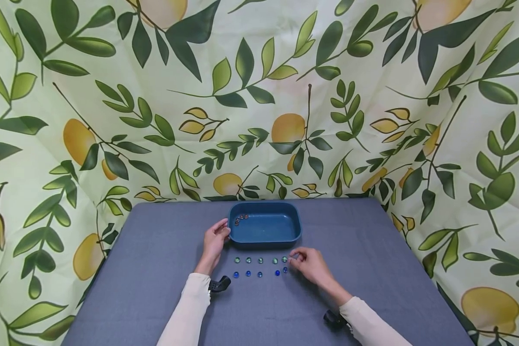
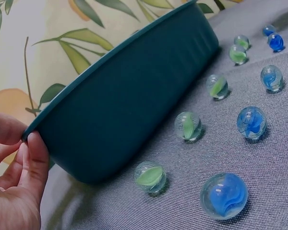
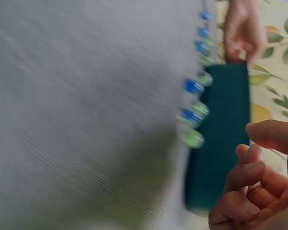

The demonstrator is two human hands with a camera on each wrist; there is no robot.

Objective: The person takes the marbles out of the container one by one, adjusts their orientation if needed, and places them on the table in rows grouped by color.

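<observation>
Head view has small reddish-brown balls (image 1: 242, 216) already inside the blue rectangular tray (image 1: 265, 244), its rim pinched by the left hand (image 1: 214, 240), while five clear green-swirled glass marbles (image 1: 260, 260) and five blue-swirled ones (image 1: 260, 274) lie outside in rows, the apparently empty right hand (image 1: 312, 265) beside them.

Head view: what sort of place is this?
Probably a small staged recording corner: patterned fabric surrounds a cloth-covered table, marbles stand in neat rows before a blue tub, and black devices sit at both wrists.
</observation>
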